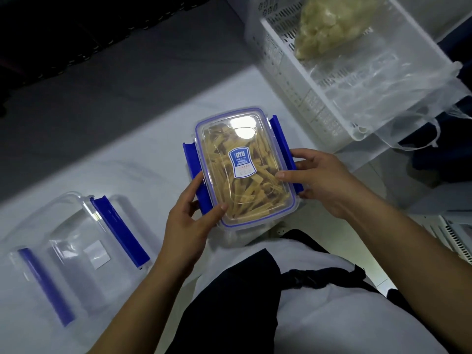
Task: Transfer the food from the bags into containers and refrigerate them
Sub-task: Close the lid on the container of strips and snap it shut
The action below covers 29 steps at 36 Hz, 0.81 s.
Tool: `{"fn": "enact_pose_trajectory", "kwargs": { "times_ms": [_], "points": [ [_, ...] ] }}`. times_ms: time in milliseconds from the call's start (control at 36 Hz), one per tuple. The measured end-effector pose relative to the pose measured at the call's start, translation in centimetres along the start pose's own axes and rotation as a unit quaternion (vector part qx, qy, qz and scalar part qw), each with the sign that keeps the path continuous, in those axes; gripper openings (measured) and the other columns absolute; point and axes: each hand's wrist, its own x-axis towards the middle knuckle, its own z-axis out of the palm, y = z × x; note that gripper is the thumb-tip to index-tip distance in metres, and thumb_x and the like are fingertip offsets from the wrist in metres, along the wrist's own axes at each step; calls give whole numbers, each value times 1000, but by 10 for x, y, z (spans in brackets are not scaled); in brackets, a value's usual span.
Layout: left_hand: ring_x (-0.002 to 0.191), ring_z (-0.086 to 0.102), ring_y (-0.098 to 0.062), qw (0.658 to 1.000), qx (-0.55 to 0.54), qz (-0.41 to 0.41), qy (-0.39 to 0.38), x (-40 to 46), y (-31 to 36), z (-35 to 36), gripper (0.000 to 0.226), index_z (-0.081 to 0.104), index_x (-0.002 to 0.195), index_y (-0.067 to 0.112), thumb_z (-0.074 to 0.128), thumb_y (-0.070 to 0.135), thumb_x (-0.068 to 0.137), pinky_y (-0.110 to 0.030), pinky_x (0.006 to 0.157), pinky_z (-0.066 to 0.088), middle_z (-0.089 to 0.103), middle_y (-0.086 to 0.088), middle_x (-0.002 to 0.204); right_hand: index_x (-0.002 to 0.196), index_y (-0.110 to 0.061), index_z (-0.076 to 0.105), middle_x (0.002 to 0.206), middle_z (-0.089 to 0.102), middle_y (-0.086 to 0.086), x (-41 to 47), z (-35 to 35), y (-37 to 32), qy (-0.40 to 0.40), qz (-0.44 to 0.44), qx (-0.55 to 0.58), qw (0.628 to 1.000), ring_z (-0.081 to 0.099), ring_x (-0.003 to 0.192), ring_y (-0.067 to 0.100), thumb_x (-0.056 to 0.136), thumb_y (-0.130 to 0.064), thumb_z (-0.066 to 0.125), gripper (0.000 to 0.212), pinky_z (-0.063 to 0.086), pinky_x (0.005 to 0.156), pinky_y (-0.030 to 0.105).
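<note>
A clear container [245,200] full of tan food strips sits on the white table, its lid on and a blue label on top. Both blue side clips stick out from the lid. My left hand [190,221] grips the near left corner, thumb on the lid, fingers at the left clip [190,159]. My right hand [321,180] holds the right side, thumb on the lid, fingers curled round the right clip [281,139]. A second clear container [76,251] with blue clips stands at the left with no food in it. A clear bag of pale food pieces [324,24] lies in a white basket.
The white slotted basket [286,80] stands at the back right on the table, with a crumpled clear plastic bag [398,93] hanging over its near end. Dark floor lies beyond the table's far edge. Another white rack [457,241] shows at the right edge.
</note>
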Motion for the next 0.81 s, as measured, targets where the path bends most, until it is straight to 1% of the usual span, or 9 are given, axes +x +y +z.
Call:
{"fn": "enact_pose_trajectory", "kwargs": {
  "times_ms": [167,250,306,417,500,556,611,694,806],
  "points": [
    [119,60,-10,1000,4,1,2,-2,4,1,83,36,145,57,75,43,73,-22,74,61,48,20,145,130,-25,63,108,71,3,-3,2,-2,21,-25,-66,997,75,79,11,76,-13,85,59,57,54,25],
    [108,66,-5,1000,-4,0,2,0,7,1,92,27,150,55,76,40,75,-33,80,63,51,21,142,130,-28,64,109,71,3,-1,2,-3,15,-27,-63,998,75,81,14,76,-10,85,61,59,56,29],
    [106,68,-9,1000,-21,-18,4,1,9,4,91,30,151,52,76,39,74,-39,83,62,55,18,141,129,-28,65,107,71,4,0,4,-4,16,-29,-54,998,76,80,15,76,-9,84,59,59,56,29],
    [101,69,-4,1000,-9,-4,22,-2,11,13,78,41,145,51,72,45,74,-22,65,61,60,29,124,127,-27,68,90,74,-1,0,9,0,44,-43,-61,996,75,76,16,80,-8,81,52,57,53,25],
    [96,70,2,999,-14,1,29,-2,10,15,71,42,146,48,73,30,85,-21,65,61,61,30,119,127,-21,68,68,72,-10,1,12,-1,54,-50,-74,995,74,69,11,82,-4,77,49,57,52,22],
    [93,70,4,1000,-14,3,27,-2,11,15,71,42,148,45,72,28,86,-21,64,60,61,29,118,129,-19,67,64,71,-13,1,14,-2,62,-54,-95,992,72,66,7,84,-3,76,49,58,54,22],
    [93,70,5,1000,-11,8,24,-3,14,15,75,42,149,44,72,35,80,-20,63,60,62,28,118,128,-24,67,69,72,-11,0,16,-4,68,-53,-126,988,74,69,11,84,-7,77,48,62,64,31],
    [92,70,7,1000,-1,15,22,-3,16,16,83,41,149,43,70,44,72,-18,62,59,61,31,116,122,-28,69,86,74,2,0,17,-8,74,-46,-150,985,74,79,21,82,-10,80,45,61,80,49],
    [93,69,8,1000,1,17,20,-4,15,16,82,41,149,44,70,45,72,-18,60,58,60,31,116,125,-23,67,92,74,9,1,15,-11,68,-34,-146,986,75,81,25,79,-9,82,51,62,78,50]
  ]
}}
